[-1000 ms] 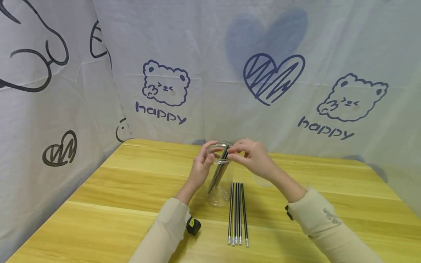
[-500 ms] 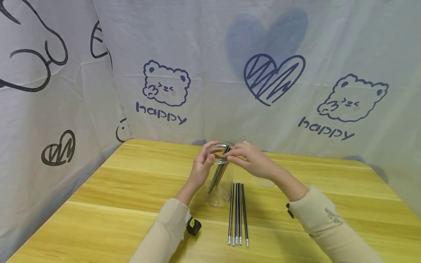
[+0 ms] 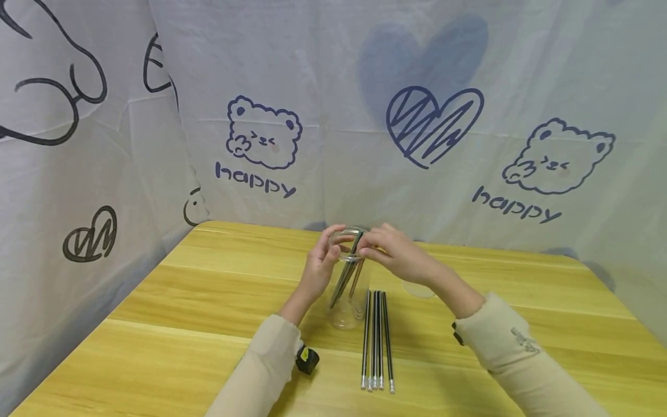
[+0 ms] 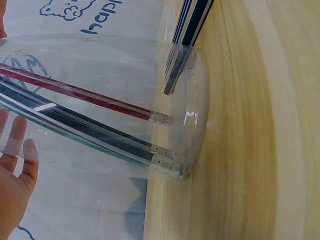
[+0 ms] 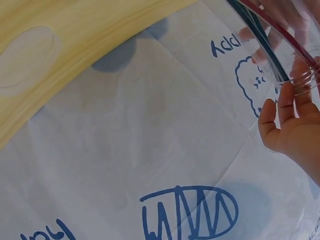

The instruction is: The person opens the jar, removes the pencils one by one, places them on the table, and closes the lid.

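Note:
A clear jar [image 3: 346, 318] stands on the table, and my left hand [image 3: 315, 267] grips it near the rim. Inside lean several dark pencils [image 4: 95, 124] and one red pencil [image 4: 102, 97], with metal-banded ends down at the jar's bottom. At the mouth, my right hand [image 3: 398, 255] pinches the top of the red pencil, which stands apart from the dark ones; the fingertips are partly hidden by the rim. Right of the jar, several black-striped pencils [image 3: 376, 341] lie side by side, their metal-banded ends toward me.
A clear round lid [image 3: 418, 289] lies flat behind the right forearm; the right wrist view shows the disc [image 5: 29, 59] too. A small black device [image 3: 307, 360] sits by the left cuff. Printed white cloth [image 3: 344, 174] hangs behind the wooden table [image 3: 182, 324].
The red pencil has swung away from the dark pencils toward the right within the jar. My right hand reached slightly in over the mouth, then drew back a little. The left hand stays put.

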Tool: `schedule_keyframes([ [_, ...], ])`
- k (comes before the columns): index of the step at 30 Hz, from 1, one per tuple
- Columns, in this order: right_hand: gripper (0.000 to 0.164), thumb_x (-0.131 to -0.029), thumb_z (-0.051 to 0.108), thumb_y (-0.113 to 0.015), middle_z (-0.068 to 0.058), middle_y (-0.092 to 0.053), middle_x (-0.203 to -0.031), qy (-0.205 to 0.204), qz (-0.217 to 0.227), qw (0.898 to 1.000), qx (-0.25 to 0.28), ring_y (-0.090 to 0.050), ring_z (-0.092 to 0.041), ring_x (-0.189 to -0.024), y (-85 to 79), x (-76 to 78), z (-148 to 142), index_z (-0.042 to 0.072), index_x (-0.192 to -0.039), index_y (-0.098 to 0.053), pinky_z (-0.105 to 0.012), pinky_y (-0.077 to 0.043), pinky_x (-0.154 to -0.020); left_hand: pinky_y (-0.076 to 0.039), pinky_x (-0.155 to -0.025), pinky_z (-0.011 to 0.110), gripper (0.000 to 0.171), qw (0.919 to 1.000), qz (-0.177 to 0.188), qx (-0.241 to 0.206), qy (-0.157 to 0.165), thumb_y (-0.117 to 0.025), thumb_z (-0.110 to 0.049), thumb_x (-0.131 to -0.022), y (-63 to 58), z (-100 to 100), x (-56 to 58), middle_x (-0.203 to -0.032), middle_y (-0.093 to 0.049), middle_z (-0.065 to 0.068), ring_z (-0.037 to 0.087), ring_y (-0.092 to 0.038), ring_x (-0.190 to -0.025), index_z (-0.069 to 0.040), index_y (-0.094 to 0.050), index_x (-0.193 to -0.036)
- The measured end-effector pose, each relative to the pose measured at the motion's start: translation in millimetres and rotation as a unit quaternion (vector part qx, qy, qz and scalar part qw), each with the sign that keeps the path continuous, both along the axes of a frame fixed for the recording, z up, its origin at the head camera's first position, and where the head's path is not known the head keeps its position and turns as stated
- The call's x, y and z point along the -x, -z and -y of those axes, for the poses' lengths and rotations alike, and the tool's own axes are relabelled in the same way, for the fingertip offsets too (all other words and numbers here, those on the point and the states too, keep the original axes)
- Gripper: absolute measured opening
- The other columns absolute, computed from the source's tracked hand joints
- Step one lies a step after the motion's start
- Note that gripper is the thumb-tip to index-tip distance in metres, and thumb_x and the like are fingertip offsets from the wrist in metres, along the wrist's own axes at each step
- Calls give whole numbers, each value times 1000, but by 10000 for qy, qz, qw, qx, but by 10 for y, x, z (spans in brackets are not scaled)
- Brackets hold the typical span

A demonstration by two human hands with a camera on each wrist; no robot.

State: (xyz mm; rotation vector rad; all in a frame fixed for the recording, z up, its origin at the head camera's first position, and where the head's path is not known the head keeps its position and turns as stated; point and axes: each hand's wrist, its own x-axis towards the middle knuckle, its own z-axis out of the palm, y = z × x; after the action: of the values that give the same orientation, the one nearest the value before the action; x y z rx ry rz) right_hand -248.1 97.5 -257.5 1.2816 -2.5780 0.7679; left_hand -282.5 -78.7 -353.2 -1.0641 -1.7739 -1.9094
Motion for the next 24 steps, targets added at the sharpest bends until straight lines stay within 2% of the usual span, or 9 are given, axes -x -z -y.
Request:
schedule_keyframes([
  [4,9,-89,11,-52,3,-60,-80,-135,-237,9995,-167,-42,-16,-75,-12,11,5,9,-85,-60,-35,-30,-70,-45,-79,36,77,10000,50,30,-37,-39,-59,-85,-13,-8,-13,-113,-51,29,36,-51,-92,5,-34,-126],
  [8,10,-89,11,-53,9,-58,-75,-66,-299,9987,-415,-40,-16,-73,-56,-2,17,12,-83,-61,-34,-26,-67,-44,-79,37,76,10000,36,49,-77,-38,-60,-85,-15,-8,-9,-113,-52,28,31,-52,-91,4,-34,-126],
  [13,8,-88,16,-54,12,-56,-71,183,-220,9975,-647,-39,-15,-71,-92,-23,21,14,-84,-62,-34,-25,-66,-43,-77,33,76,9999,42,101,-87,-37,-60,-85,-8,3,-13,-114,-51,29,38,-51,-92,2,-34,-127],
  [17,7,-87,18,-57,10,-60,-74,351,-111,9973,-630,-42,-14,-71,-111,-33,27,14,-85,-63,-36,-27,-69,-42,-74,32,75,9999,3,107,-56,-37,-59,-86,10,12,-9,-115,-50,30,42,-51,-92,2,-33,-128],
  [24,5,-84,18,-62,9,-66,-80,355,-42,9982,-477,-48,-13,-74,-145,-26,30,14,-84,-66,-44,-28,-73,-44,-77,33,74,9999,39,138,-61,-37,-60,-85,-7,7,-17,-114,-51,28,38,-52,-92,1,-34,-128],
])
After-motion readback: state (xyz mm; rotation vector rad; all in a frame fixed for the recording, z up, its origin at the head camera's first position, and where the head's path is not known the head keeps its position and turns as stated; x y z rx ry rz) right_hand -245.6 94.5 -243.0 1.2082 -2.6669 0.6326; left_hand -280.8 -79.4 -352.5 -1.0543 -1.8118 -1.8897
